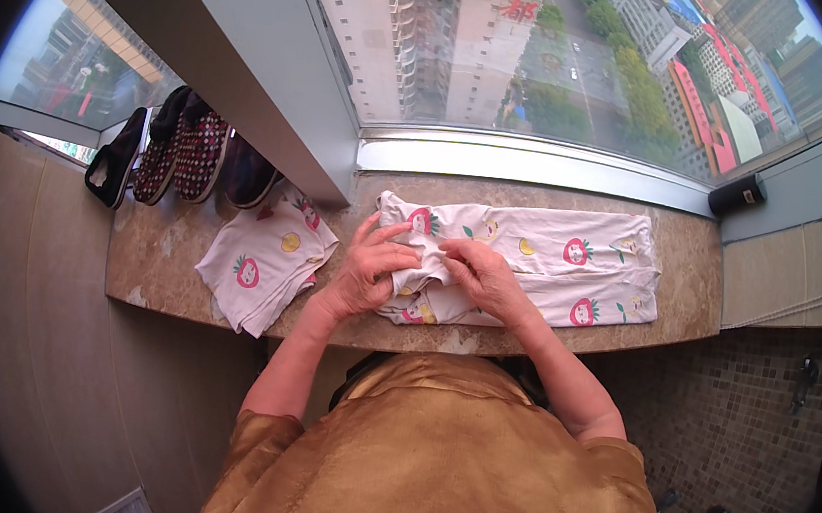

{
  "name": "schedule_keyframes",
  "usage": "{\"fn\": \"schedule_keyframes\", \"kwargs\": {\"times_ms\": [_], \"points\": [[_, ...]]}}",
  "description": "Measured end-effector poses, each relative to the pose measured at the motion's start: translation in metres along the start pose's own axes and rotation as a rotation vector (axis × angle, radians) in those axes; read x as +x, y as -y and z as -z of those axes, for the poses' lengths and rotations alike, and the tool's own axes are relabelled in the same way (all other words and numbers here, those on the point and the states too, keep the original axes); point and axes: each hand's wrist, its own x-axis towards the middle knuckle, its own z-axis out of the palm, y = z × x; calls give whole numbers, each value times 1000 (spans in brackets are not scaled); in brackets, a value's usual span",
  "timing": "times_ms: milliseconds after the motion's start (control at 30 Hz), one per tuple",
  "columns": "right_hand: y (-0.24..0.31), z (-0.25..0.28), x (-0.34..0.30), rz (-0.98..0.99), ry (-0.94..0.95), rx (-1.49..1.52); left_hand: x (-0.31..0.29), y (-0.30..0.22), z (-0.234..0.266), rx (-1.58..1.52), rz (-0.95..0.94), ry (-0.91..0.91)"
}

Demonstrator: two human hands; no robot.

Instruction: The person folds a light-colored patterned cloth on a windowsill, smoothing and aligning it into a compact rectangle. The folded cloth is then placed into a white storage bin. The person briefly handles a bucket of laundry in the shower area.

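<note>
A pale pink garment [568,272], printed with strawberry faces and yellow fruit, lies stretched out lengthwise along the stone ledge. At its left end the cloth is bunched between my hands. My right hand [488,282] pinches a raised fold there, thumb and fingers pressed together. My left hand [368,270] rests on the same end beside that fold, its fingers stretched out and apart; its thumb is hidden. A second piece of clothing [267,258] with a matching print sits folded to the left, apart from my hands.
The brown ledge [158,262] has a curved front edge close to my body. Several dark shoes [184,151], some patterned, stand against the window at the left. A window frame post [280,76] rises behind the folded clothing. A black cylinder [738,194] lies at the right end.
</note>
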Motion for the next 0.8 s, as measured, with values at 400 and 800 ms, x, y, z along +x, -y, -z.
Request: {"fn": "schedule_keyframes", "kwargs": {"times_ms": [400, 800], "points": [[31, -18, 9, 233, -218, -322, 45, -2, -2, -261, 154, -41], [-16, 2, 3, -520, -266, 955, 50, 66, 20, -22, 336, 148]]}}
